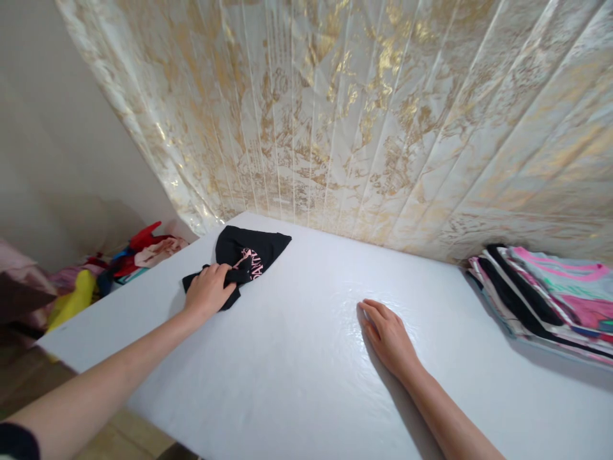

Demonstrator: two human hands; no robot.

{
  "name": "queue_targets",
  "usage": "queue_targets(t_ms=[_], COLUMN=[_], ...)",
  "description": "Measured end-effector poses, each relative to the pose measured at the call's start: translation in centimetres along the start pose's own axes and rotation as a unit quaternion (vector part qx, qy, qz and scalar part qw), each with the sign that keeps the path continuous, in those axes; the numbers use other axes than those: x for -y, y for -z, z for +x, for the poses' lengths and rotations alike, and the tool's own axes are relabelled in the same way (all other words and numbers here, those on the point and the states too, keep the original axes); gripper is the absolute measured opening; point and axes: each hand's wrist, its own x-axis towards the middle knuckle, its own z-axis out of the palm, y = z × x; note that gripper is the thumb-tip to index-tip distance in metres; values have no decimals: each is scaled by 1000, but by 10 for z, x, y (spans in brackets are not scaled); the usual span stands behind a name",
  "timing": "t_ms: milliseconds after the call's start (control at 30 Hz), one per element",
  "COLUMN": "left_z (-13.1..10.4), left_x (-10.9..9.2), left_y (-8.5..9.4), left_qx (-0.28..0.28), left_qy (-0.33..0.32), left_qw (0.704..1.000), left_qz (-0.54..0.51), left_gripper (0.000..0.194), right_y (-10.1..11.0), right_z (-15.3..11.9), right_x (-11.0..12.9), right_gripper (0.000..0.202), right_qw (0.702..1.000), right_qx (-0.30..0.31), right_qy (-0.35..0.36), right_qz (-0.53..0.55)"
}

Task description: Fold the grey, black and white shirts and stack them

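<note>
Currently, left hand (pixel 208 291) curled around bunched black lettered garment (pixel 253 244), unfolded; right hand (pixel 390 338) loosely open, empty. Folded clothes (pixel 527 300) stacked right; loose clothes (pixel 146 251) heaped left.

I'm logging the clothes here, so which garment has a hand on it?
The black garment with pink lettering, gripped by the left hand; no hand touches the folded stack at right or the loose pile left of the table.

gold-patterned curtain (pixel 325 128) | grey wall (pixel 62 128) | glossy white table (pixel 297 370) | tiled floor (pixel 129 437)
</note>
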Motion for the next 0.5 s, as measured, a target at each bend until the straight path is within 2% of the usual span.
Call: queue_targets(t_ms=[67,167,267,367,433,500], left_z=[1,-1,-4,-6,-4,-1], left_x=[-8,-48,-108,-167,-196,-214], left_y=[-3,-7,-15,-31,-43,-54], left_qx=[20,50,75,126,140,136], left_qy=[4,-24,-100,-144,-153,-151], left_qw=[998,972,906,838,802,788], left_qz=[-63,-229,-405,-511,-560,-582], left_gripper=[29,29,36,37,37,35], right_y=[1,6,14,20,21,22], right_z=[0,-1,-5,-6,-4,-1], right_x=[2,9,20,28,27,21], right_gripper=[38,38,42,55,55,41], right_qw=[1000,1000,998,994,991,988], right_qx=[2,19,48,67,61,40], right_qy=[-2,-3,11,24,18,-8], right_qz=[-2,9,42,84,115,149])
